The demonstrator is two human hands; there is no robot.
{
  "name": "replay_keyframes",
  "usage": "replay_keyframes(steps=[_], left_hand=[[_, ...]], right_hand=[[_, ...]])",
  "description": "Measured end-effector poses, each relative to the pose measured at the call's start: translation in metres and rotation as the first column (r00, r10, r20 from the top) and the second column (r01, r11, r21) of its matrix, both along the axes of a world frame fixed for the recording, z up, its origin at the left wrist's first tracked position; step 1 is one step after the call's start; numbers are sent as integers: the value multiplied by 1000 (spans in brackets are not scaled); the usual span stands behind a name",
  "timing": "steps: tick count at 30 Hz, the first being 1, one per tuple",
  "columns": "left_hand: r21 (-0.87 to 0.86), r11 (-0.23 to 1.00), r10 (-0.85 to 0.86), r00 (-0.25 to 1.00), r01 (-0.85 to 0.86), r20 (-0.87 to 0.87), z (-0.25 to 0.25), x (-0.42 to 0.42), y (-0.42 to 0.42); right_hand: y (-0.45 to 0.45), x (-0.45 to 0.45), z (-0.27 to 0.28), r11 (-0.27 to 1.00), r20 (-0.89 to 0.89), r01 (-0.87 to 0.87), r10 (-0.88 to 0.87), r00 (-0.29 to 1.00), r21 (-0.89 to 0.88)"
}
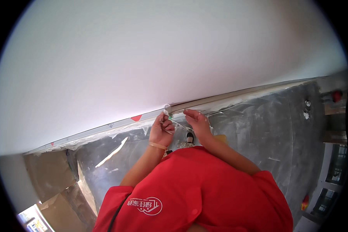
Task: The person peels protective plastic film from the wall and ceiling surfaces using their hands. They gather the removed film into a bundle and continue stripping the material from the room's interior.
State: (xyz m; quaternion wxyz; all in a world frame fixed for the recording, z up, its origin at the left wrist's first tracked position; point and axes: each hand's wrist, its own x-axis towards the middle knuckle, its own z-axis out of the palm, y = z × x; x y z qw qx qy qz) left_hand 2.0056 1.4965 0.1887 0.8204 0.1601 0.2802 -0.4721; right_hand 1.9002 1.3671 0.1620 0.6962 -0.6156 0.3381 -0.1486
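My left hand (162, 127) is raised at the lower edge of a smooth white wall (150, 58), its fingers curled around crumpled whitish film or paper (166, 111). To its right, my right hand (197, 123) has its fingers partly bent beside the grey-beige trim strip (214, 100), and I see nothing held in it. A thin pale strand with a bit of green slants between the two hands. Translucent plastic film (101, 134) runs along the wall's bottom edge, below a trim band with red marks (136, 117).
On the dusty grey floor (249, 130) lie a long pale strip (112, 153) and white scraps (306, 114). A yellow object (221, 138) sits near my right forearm. My shoe (189, 137) stands below the hands. Brown sheets (50, 174) lie at lower left.
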Motion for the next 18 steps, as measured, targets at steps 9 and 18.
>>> replay_keyframes(steps=[9, 18], left_hand=[[-265, 835, 543, 798, -482, 260, 71, 33, 163], [-443, 474, 799, 159, -761, 580, 186, 53, 341]], right_hand=[[66, 51, 24, 600, -77, -393, 483, 872, -696], [128, 89, 19, 423, -169, -681, 764, 623, -597]])
